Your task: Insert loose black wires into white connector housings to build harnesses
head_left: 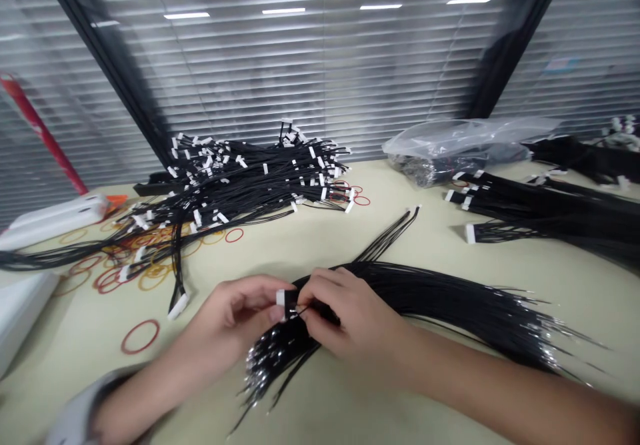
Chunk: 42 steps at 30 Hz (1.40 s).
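I have the left hand [235, 315] pinching a white connector [281, 302] between thumb and fingers, over the left end of a black wire bundle [440, 295] on the table [380, 405]. My right hand [353, 308] lies across the bundle, its thumb and fingertips closed on a thin black wire [303, 310] at the connector's right side. Beyond my hands I see a pile of black cables [255, 175] with white ends, a clear plastic bag [450, 144] to its right, and a red rubber band [141, 321] left of my left wrist
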Each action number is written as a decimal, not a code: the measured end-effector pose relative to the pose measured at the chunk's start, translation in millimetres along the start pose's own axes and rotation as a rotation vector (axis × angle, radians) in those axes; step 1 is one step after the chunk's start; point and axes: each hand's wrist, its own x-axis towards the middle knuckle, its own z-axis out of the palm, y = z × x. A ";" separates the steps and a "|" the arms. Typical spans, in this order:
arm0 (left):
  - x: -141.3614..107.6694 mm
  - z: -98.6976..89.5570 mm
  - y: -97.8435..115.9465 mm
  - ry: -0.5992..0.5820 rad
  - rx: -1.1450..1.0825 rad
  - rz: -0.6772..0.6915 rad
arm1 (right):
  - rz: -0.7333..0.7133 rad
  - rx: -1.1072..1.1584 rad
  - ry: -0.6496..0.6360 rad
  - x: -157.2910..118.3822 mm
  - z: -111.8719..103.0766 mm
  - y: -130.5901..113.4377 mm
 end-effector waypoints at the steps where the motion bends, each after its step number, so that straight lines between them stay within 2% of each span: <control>1: 1.2 -2.3 -0.1 0.016 -0.014 0.010 | -0.006 -0.019 -0.004 0.1 -1.4 -0.4; 6: 5.2 -13.8 0.1 0.039 -0.025 0.022 | -0.147 -0.208 -0.022 1.9 -8.4 3.1; 9: 7.1 -18.1 1.2 0.077 0.026 0.024 | -0.208 -0.295 0.055 4.7 -12.2 8.4; 11: 7.8 -20.3 1.7 0.089 0.068 0.006 | -0.201 -0.366 0.144 5.4 -15.1 9.3; 13: 7.3 -22.4 1.7 0.040 0.085 -0.020 | -0.155 -0.414 0.204 3.3 -17.1 5.5; 14: 6.4 -23.4 1.5 0.006 0.090 -0.024 | -0.129 -0.417 0.196 1.2 -17.1 1.7; 16: 3.8 -25.3 0.9 -0.038 0.148 0.024 | -0.111 -0.356 0.095 -4.4 -13.3 -8.7; 18: 0.7 -26.7 0.2 0.019 0.325 0.149 | -0.152 -0.239 -0.062 -9.0 -4.3 -19.7; 20: -2.2 -27.6 -0.3 0.081 0.520 0.268 | -0.131 -0.224 -0.113 -10.3 7.5 -28.0; 23: -4.8 -27.9 -0.4 0.134 0.704 0.433 | 0.044 -0.160 -0.189 -7.1 23.0 -30.9; 25: -5.4 -27.2 0.2 0.184 0.778 0.502 | 0.084 -0.101 -0.214 -5.3 29.3 -26.6; 28: -5.3 -24.7 2.5 0.289 0.825 0.499 | -0.101 -0.151 -0.118 -6.8 32.3 -15.6; 30: -5.1 -22.5 4.1 0.298 0.803 0.476 | -0.212 -0.224 0.003 -8.4 28.0 -8.4; 31: -5.3 -21.3 4.8 0.286 0.778 0.467 | -0.212 -0.251 0.067 -8.4 23.5 -5.2; 32: -5.8 -20.0 5.4 0.274 0.750 0.455 | -0.179 -0.274 0.118 -7.6 17.4 -2.2; 34: -7.8 -17.3 6.1 0.251 0.702 0.432 | -0.015 -0.350 0.180 -3.4 2.4 3.4; 35: -9.2 -16.2 6.4 0.247 0.687 0.423 | 0.069 -0.404 0.173 -0.2 -5.3 6.3; 37: -11.8 -15.4 7.0 0.262 0.660 0.410 | 0.168 -0.470 0.072 6.6 -18.6 12.2; 39: -12.7 -17.3 8.2 0.314 0.614 0.415 | 0.184 -0.492 -0.011 12.2 -27.1 17.5; 42: -9.8 -26.0 11.9 0.448 0.495 0.424 | 0.190 -0.520 -0.022 16.8 -33.0 22.9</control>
